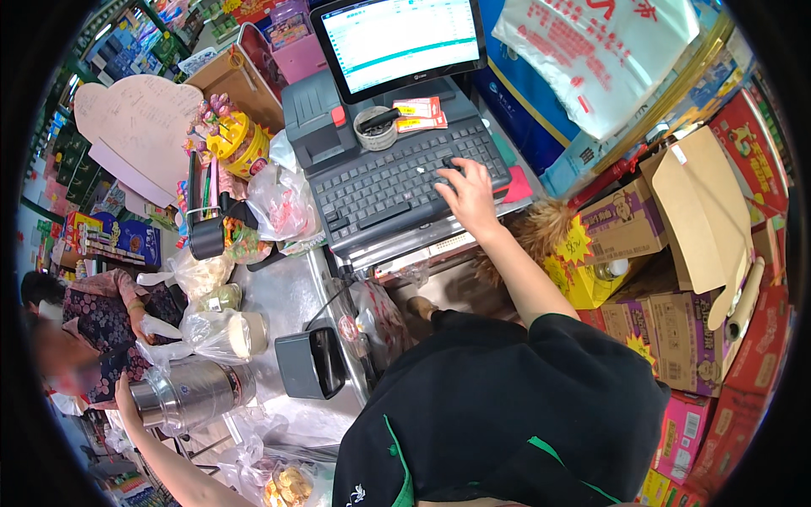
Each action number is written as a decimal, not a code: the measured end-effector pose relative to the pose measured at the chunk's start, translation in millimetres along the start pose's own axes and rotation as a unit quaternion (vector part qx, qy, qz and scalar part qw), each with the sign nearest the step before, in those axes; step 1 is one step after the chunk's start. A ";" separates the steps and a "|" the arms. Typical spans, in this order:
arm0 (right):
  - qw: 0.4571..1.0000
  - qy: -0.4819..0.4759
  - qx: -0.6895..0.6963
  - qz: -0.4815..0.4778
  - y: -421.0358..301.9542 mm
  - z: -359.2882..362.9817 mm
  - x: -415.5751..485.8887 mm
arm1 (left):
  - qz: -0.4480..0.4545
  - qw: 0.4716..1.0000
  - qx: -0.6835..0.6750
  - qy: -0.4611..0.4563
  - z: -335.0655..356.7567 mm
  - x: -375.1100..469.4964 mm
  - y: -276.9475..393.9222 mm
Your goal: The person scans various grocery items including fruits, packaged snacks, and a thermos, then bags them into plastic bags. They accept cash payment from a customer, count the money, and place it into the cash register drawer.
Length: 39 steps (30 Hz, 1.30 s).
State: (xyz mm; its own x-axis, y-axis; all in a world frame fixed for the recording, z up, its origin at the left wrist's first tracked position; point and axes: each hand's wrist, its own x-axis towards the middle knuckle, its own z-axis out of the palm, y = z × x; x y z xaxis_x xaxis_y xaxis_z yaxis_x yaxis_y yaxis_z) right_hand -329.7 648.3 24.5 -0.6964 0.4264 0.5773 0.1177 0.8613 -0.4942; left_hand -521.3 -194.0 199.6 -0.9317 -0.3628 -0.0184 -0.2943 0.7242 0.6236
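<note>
My right hand (467, 191) rests on the right part of a black keyboard (393, 190) built into a cash register, fingers spread over the keys. Above the keyboard stands a lit monitor (402, 47). My left hand (125, 396) reaches out to the left, at the end of a large stainless steel canister (190, 394) lying in clear plastic; how its fingers bear on the metal cannot be told. Just above the canister, a bagged round container (244, 336) stands on the metal counter (279, 295). A dark box-shaped scanner (310, 363) sits at the counter's near edge.
Across the counter a person in a floral top (104, 317) holds a plastic bag. Bagged food (288, 485) lies at the bottom, and a yellow tub of lollipops (237, 146) stands left of the register. Stacked cartons (678, 336) line the right side.
</note>
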 end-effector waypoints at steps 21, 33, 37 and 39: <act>0.994 0.072 -0.042 0.072 33.4 -16.9 24.1 | 0.137 0.989 0.060 0.012 0.6 -30.3 20.1; 0.891 -0.339 -0.175 0.248 228.6 -15.9 -73.0 | 0.040 0.979 0.199 0.003 3.9 -79.1 43.9; 0.942 -0.202 -0.155 0.217 196.2 -39.3 -71.9 | -0.015 0.968 0.245 0.051 3.8 -108.2 53.7; 0.963 -0.190 -0.116 0.154 154.9 -38.6 -83.1 | 0.026 0.974 0.220 0.053 -0.8 -132.6 58.0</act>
State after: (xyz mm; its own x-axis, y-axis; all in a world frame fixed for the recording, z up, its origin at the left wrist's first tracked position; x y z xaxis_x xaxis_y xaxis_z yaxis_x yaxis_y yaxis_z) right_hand -226.2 757.0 -74.9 -0.8062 0.5782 0.1255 0.4847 0.7671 -0.4204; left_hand -414.6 -104.4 238.8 -0.9275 -0.3602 0.1004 -0.3312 0.9160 0.2262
